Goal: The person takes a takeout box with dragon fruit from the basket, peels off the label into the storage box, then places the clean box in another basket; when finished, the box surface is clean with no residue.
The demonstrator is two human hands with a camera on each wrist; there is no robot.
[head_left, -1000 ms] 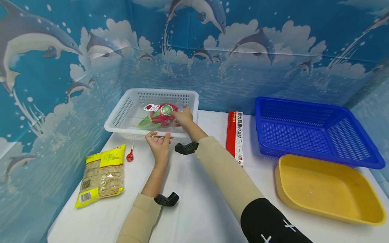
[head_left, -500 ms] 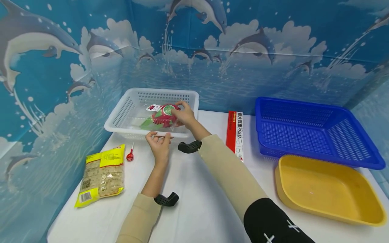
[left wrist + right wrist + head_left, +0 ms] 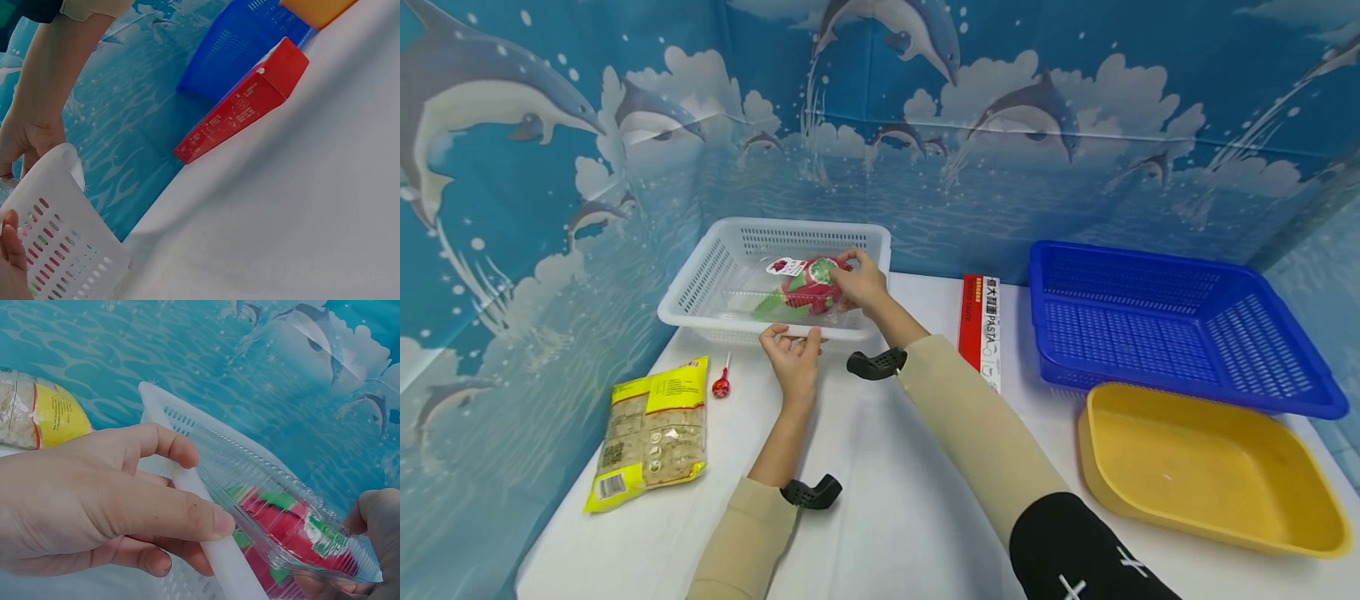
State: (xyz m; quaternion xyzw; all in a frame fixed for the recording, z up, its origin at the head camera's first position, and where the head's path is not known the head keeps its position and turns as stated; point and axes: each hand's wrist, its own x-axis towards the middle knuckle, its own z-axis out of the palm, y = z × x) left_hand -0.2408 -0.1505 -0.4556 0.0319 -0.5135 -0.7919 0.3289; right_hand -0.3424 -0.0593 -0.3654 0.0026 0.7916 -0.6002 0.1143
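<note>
A clear plastic box of dragon fruit (image 3: pixel 814 287) lies in the white basket (image 3: pixel 681 304), a little tilted in the right wrist view. My right hand (image 3: pixel 861 287) pinches the box's right end, with its fingers (image 3: pixel 375 512) seen at the edge of the right wrist view. My left hand (image 3: pixel 793 367) grips the basket's front rim, thumb on top and fingers beneath. In the left wrist view, the basket wall (image 3: pixel 69 250) hides most of the box.
A yellow bag of pale food (image 3: pixel 655 433) and a red lollipop (image 3: pixel 721 385) lie at the left. Right of the basket stands a red and white pasta box (image 3: pixel 980 325). Beyond it are a blue basket (image 3: pixel 1150 333) and a yellow tub (image 3: pixel 1217 467).
The right hand has slid slightly to the right, and the dragon fruit box has shifted right inside the basket with it. The left hand stays on the rim.
</note>
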